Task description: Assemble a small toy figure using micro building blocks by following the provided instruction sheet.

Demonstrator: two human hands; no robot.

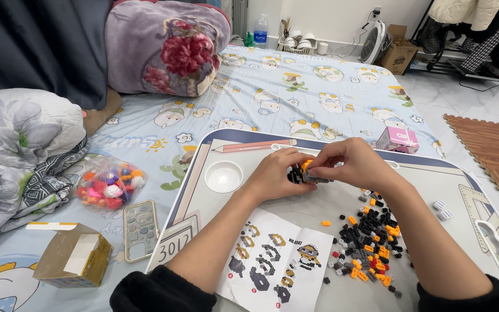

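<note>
Head camera, looking down and forward

It sits close above the lap tray (215, 190) on the bed (295, 98), facing the far wall; it is the only view.

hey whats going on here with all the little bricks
A person sits at a lap tray set on a bed, with both hands together on a small black and orange brick model. The left hand steadies it while the right hand pinches its top. A loose pile of black, grey and orange bricks lies by the right forearm, and a printed instruction sheet lies between the arms. A bag of colourful pieces and an open cardboard box rest on the sheet beside the tray.
</note>
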